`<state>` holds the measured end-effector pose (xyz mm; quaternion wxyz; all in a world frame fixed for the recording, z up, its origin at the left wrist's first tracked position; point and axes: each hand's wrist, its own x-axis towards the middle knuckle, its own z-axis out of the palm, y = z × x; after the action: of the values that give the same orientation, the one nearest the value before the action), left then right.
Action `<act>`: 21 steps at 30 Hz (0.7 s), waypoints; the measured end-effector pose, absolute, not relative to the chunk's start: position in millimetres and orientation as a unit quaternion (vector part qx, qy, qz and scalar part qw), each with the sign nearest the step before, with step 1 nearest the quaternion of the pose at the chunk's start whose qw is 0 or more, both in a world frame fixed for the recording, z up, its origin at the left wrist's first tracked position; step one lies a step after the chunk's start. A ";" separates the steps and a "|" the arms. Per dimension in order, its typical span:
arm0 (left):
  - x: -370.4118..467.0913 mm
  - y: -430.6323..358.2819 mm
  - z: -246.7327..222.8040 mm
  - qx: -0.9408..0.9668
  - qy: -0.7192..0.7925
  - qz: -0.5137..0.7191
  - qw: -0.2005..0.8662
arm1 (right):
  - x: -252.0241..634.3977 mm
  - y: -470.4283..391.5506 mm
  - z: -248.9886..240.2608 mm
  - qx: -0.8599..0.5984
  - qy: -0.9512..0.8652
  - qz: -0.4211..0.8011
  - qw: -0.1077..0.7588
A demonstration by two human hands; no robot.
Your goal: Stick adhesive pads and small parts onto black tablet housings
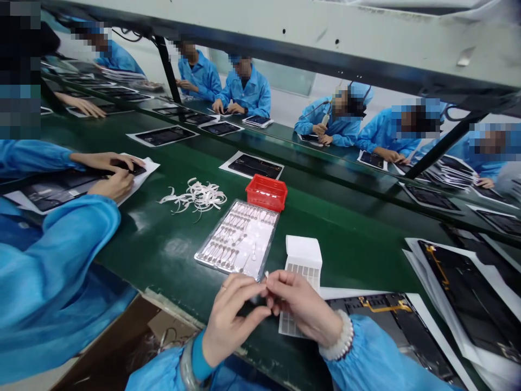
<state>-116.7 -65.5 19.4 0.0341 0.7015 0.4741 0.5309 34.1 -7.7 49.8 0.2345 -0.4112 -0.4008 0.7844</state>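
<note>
through the head view, i have both hands close together over the near edge of the green bench (175, 250). the right hand (303, 307) looks to be pinching a tiny white bit (266, 275) between thumb and forefinger. the left hand (232, 309) has its fingertips up against the right's, thumb held apart from the forefinger; whether it grips anything too, i cannot tell, since the fingers overlap there.

my first worry is a drop: the bit is so small that a slight slip would lose it, and the hands are near enough to the edge that it could end up in the open box (163, 336) below. if it is sticky, which i cannot make out, it might cling to a fingertip and fold.

the sheet (303, 270) lies partly beneath the right hand, its top flap curled up, so a low wrist could drag it or crease the flap. the bracelet (337, 336) sits over the corner of the near panel (378, 307) and could catch its orange ribbon if the arm swept right.

beyond the hands, the tray (262, 228) holds rows of thin-leaded parts (220, 258); a careless knuckle would tangle them. the red bin (266, 201) stands right behind it, so a shove would hit both.
</note>
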 end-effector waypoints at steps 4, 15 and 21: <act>-118.7 -58.8 21.6 0.720 0.497 0.483 -0.033 | 35.2 -4.5 46.3 -0.441 -0.571 0.648 0.245; -119.7 -43.6 24.0 0.718 0.564 0.403 -0.065 | 48.8 -6.4 51.1 -0.441 -0.718 0.487 0.232; -109.9 -35.1 41.4 0.766 0.541 0.340 -0.072 | 83.6 -8.1 58.9 -0.497 -0.575 0.630 0.161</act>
<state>-109.9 -35.1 41.4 -0.0723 0.7659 0.5409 0.3401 83.6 -8.1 58.9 0.1608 -0.4968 -0.5753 0.6296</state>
